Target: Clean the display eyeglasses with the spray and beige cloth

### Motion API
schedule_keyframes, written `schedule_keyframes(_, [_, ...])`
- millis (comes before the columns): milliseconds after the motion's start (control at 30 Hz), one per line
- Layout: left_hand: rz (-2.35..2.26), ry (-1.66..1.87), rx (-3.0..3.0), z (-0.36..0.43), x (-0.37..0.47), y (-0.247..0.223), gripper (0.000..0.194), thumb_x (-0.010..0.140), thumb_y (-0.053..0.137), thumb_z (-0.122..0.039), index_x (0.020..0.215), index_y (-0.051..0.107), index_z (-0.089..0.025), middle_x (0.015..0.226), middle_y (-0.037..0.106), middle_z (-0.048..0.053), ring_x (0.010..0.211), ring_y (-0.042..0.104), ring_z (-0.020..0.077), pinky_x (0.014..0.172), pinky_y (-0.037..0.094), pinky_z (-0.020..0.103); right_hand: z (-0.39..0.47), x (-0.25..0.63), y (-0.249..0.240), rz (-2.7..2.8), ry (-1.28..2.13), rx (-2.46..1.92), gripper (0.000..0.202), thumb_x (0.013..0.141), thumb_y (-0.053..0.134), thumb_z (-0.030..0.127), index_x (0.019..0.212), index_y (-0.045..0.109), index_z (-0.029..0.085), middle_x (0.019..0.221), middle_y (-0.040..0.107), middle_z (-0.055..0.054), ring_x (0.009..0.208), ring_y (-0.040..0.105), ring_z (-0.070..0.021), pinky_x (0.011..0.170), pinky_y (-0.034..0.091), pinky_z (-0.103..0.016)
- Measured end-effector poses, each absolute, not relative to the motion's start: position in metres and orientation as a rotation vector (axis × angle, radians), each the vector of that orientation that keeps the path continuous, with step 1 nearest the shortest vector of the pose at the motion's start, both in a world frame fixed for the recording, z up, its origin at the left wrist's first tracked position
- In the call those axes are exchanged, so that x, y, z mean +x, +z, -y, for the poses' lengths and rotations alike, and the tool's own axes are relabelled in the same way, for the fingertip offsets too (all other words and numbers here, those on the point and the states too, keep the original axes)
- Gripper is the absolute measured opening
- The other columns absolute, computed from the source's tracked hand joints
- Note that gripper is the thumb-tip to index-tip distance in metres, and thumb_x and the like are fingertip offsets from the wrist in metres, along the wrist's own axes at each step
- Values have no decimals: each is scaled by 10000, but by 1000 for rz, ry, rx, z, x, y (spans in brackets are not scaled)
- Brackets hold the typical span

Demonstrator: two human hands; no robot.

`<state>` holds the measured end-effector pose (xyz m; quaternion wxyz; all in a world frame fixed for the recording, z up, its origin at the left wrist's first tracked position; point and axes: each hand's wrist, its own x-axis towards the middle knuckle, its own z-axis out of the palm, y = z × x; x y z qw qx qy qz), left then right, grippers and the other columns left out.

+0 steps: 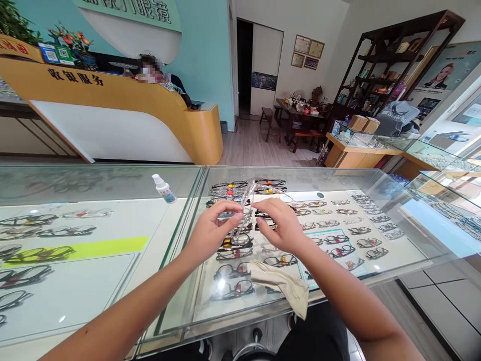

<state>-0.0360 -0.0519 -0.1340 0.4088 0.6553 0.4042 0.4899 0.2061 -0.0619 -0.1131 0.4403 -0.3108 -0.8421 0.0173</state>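
Observation:
A pair of clear-framed eyeglasses (247, 196) is held up over the glass counter, tilted nearly edge-on to me. My left hand (216, 228) pinches it between thumb and fingers. Close by on the other side is my right hand (282, 224), its fingers bent and the thumb apart from them. Its fingertips are near the frame; whether they touch it I cannot tell. Below my hands a cream cloth (281, 286) lies crumpled on the glass, hanging over the front edge. A white spray bottle (164, 189) stands to the left on the counter.
Rows of eyeglasses (340, 238) lie inside the glass display counter (413, 250). Behind it, a person (160, 75) is at the yellow and white reception desk (203, 130). A wooden table (291, 108) with benches and more showcases (349, 145) stand farther back.

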Motion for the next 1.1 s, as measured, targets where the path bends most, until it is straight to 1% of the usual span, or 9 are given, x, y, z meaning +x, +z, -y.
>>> schedule_keyframes(100, [-1028, 1209, 1686, 53, -36, -134, 289, 959, 819, -523, 1109, 817, -276, 1234, 727, 93, 1209, 681, 277, 828, 628, 331, 61, 203, -117, 2180, 2, -830, 349, 1063, 617, 255, 1406, 681, 234, 1276, 790, -120, 1121, 749, -288, 944, 633, -466])
schedule_keyframes(267, [-1057, 1277, 1662, 52, -37, -130, 320, 947, 822, -537, 1095, 809, -253, 1217, 729, 102, 1210, 685, 288, 856, 634, 349, 58, 207, -118, 2133, 4, -872, 314, 1068, 611, 273, 1367, 690, 220, 1304, 771, -132, 1176, 732, -299, 987, 621, -481])
schedule_keyframes(467, [-1055, 1368, 1557, 52, -35, -121, 371, 889, 867, -553, 1037, 790, -222, 1161, 725, 107, 1161, 691, 294, 878, 669, 392, 55, 209, -118, 2107, 26, -938, 304, 1068, 603, 289, 1345, 709, 223, 1200, 755, -128, 1102, 713, -287, 935, 594, -459])
schedule_keyframes(733, [-1048, 1528, 1263, 49, -38, -110, 456, 838, 907, -595, 1050, 736, -230, 1210, 707, 100, 1154, 678, 269, 819, 716, 393, 51, 213, -121, 2045, -100, -1064, 247, 1077, 604, 319, 1048, 835, 238, 939, 664, -78, 895, 606, -241, 823, 457, -436])
schedule_keyframes(867, [-1042, 1576, 1285, 50, -36, -112, 403, 881, 875, -558, 1073, 733, -234, 1221, 698, 101, 1180, 670, 270, 832, 712, 392, 55, 209, -121, 2079, -139, -1073, 290, 1070, 627, 341, 875, 814, 237, 912, 687, -77, 886, 576, -247, 829, 436, -454])
schedule_keyframes(900, [-1037, 1567, 1329, 52, -34, -114, 379, 893, 865, -544, 1068, 736, -233, 1226, 692, 105, 1217, 664, 282, 854, 709, 399, 57, 208, -121, 2074, -129, -1067, 266, 1063, 641, 350, 892, 811, 236, 944, 707, -83, 918, 593, -257, 853, 454, -465])
schedule_keyframes(967, [-1013, 1523, 1444, 58, -28, -119, 323, 909, 855, -506, 1048, 747, -235, 1273, 669, 118, 1316, 641, 313, 897, 701, 411, 61, 203, -121, 2063, -54, -1016, 191, 1042, 679, 371, 1083, 805, 234, 1083, 746, -104, 1038, 645, -282, 940, 511, -494])
schedule_keyframes(1033, [-981, 1460, 1532, 66, -22, -124, 272, 922, 846, -475, 1039, 760, -245, 1363, 631, 132, 1395, 614, 341, 911, 695, 416, 65, 197, -122, 2072, 75, -934, 374, 1017, 722, 388, 1353, 710, 224, 1287, 746, -138, 1211, 671, -305, 1063, 553, -524])
schedule_keyframes(1100, [-965, 1393, 1563, 73, -16, -127, 245, 945, 821, -469, 1062, 769, -260, 1447, 595, 139, 1442, 594, 356, 922, 690, 425, 70, 191, -124, 2093, 183, -871, 472, 1006, 734, 378, 1441, 630, 227, 1406, 725, -157, 1323, 667, -314, 1140, 569, -535])
